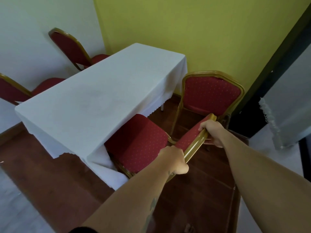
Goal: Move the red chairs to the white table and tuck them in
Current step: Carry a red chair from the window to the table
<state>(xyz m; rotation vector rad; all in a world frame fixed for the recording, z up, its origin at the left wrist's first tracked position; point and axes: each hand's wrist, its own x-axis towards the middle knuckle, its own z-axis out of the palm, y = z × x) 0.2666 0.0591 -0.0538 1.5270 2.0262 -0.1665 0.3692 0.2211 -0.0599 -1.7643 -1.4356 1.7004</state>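
A white-clothed table (94, 96) fills the middle of the view. Below me stands a red chair with a gold frame (138, 145), its seat partly under the table's near side, pushing into the cloth. My left hand (175, 160) grips the left end of its backrest top rail. My right hand (212, 132) grips the right end of the same rail. A second red chair (210, 96) stands just beyond it, by the table's right corner, facing me. Two more red chairs (72, 49) (15, 89) sit at the table's far side, seats partly under the cloth.
A yellow-green wall (202, 31) runs behind the table, a white wall (25, 31) to the left. A dark door frame (269, 81) and a grey panel with a lace curtain (269, 118) stand on the right. The floor (50, 179) is dark wood.
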